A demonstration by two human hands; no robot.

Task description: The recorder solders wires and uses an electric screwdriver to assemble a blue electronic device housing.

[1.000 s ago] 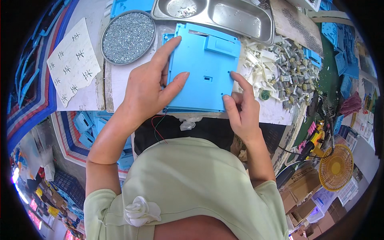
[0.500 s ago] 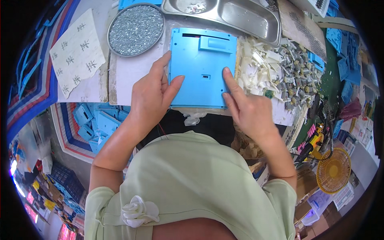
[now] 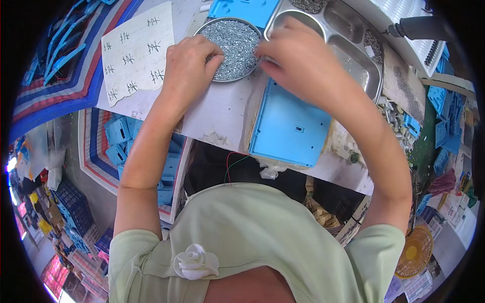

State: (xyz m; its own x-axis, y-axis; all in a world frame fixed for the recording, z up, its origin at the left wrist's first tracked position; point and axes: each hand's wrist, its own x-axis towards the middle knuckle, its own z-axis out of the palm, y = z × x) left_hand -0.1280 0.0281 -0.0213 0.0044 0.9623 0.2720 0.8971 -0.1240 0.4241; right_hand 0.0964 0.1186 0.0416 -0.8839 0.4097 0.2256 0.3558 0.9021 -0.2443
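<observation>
A round metal dish (image 3: pixel 226 81) full of small shiny metal pieces (image 3: pixel 233 45), too small to tell apart, stands at the back of the table. My left hand (image 3: pixel 191 63) reaches over its left side, fingers curled in toward the thumb; whatever lies between the tips is hidden. At the dish's right rim is my right hand (image 3: pixel 298 58), blurred by motion, its fingertips toward the metal pieces. Under my right forearm a flat blue plastic panel (image 3: pixel 283 126) with a small slot lies on the table, its upper part covered by that hand and arm.
A compartmented steel tray (image 3: pixel 375 83) stands behind my right arm. A paper sheet with handwriting (image 3: pixel 136 53) lies left of the dish. Blue parts (image 3: pixel 118 131) fill a striped-lined container below left. A screwdriver-like tool (image 3: pixel 419 29) hangs at upper right. Thin wires (image 3: pixel 228 164) stick up near the table edge.
Both hands have left the blue panel and moved up to the round dish. My view has shifted, so the panel appears lower and tilted. My left fingers have curled in.
</observation>
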